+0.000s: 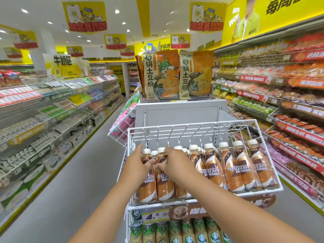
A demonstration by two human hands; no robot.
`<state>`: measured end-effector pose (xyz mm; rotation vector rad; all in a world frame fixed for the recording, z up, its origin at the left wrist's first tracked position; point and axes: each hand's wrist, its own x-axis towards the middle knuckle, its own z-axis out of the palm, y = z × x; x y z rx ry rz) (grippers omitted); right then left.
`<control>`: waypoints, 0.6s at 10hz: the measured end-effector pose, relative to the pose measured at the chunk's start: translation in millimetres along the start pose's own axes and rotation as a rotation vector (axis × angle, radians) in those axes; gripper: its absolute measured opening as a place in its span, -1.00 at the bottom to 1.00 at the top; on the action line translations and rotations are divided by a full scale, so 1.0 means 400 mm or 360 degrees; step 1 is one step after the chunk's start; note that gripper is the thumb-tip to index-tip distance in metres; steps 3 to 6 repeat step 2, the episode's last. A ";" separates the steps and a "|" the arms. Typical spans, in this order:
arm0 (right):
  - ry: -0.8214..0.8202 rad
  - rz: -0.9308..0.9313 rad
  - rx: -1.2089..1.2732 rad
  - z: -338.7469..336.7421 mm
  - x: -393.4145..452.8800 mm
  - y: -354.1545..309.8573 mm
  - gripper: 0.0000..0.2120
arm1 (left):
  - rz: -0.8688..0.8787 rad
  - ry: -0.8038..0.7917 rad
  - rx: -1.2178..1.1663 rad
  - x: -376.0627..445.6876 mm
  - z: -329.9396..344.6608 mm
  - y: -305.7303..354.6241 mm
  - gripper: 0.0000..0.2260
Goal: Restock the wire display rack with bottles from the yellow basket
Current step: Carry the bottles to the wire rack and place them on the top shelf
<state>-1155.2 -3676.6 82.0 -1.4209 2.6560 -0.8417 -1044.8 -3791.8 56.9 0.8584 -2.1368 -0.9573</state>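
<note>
Head view, looking forward and down over both bare forearms into a white wire display rack (pixel 259 122) standing at the end of a shop aisle. Filled across its upper tier with brown-and-white plastic coffee bottles with cream caps (pixel 245 165), upright in rows, leaning slightly towards the near edge. Left hand (pixel 138 163) at the rack's left end, fingers curled round the leftmost front bottle (pixel 148 183), thumb pointing right across its neck. Right hand (pixel 172 163) just beside it, touching or nearly touching the left thumb, fingers wrapped over the shoulder of the second front bottle (pixel 164 185); fingertips hidden behind the bottles, so the exact grip hard to tell. Both bottles already standing inside the rack, bases at the near wire edge.

Below the near rim, a yellow price tag reading 4.5 (pixel 155 215), and to its right a brown coffee sign strip (pixel 189 212). Lower still, a second tier of green-labelled bottles with a round logo (pixel 188 232).

Behind the rack, a grey metal panel (pixel 180 114); on top of it, far, two tan-and-orange noodle packets (pixel 177 74) standing upright side by side in a clear tray. Left of the rack, a tilted wire basket of pink packets (pixel 122 120). Stocked shelves (pixel 52 106) along the left and right of the grey-floored aisle, yellow banners (pixel 85 16) hanging from the ceiling.
</note>
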 end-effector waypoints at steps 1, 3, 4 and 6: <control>0.0071 -0.0171 0.0040 -0.026 -0.057 0.032 -0.42 | 0.0115 0.0068 0.0225 -0.046 -0.006 0.012 -0.36; 0.0095 -0.0259 0.0044 -0.052 -0.082 0.078 -0.44 | 0.0179 0.0080 0.0404 -0.054 -0.028 0.026 -0.37; 0.0095 -0.0259 0.0044 -0.052 -0.082 0.078 -0.44 | 0.0179 0.0080 0.0404 -0.054 -0.028 0.026 -0.37; 0.0095 -0.0259 0.0044 -0.052 -0.082 0.078 -0.44 | 0.0179 0.0080 0.0404 -0.054 -0.028 0.026 -0.37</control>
